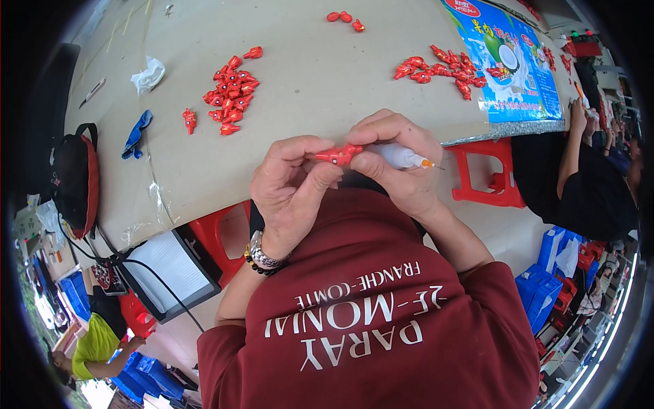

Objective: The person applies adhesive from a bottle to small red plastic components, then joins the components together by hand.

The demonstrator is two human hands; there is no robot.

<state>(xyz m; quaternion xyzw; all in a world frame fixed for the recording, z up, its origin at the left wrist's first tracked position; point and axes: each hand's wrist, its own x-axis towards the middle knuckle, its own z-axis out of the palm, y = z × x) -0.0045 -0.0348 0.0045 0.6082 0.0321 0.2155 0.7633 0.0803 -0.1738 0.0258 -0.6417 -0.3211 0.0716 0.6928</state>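
Between my two hands, above the table's near edge, is a small red plastic figure (335, 156) with a dark round spot. My left hand (291, 178) pinches its left end between thumb and fingers. The thumb and forefinger of my right hand (398, 153) grip its other end. Tucked in that same hand is a white squeeze bottle (395, 155) with an orange collar and a thin needle tip pointing right. A pile of similar red figures (231, 92) lies on the table to the left, with a single red figure (189, 120) beside it.
More red pieces (443, 68) lie at the right, near a blue printed sheet (518, 68). On the table's (306, 75) left are crumpled tissue (148, 75), a blue wrapper (137, 135), a pen-like tool (92, 93) and a dark bag (75, 180). Red stools (484, 174) and other people flank me.
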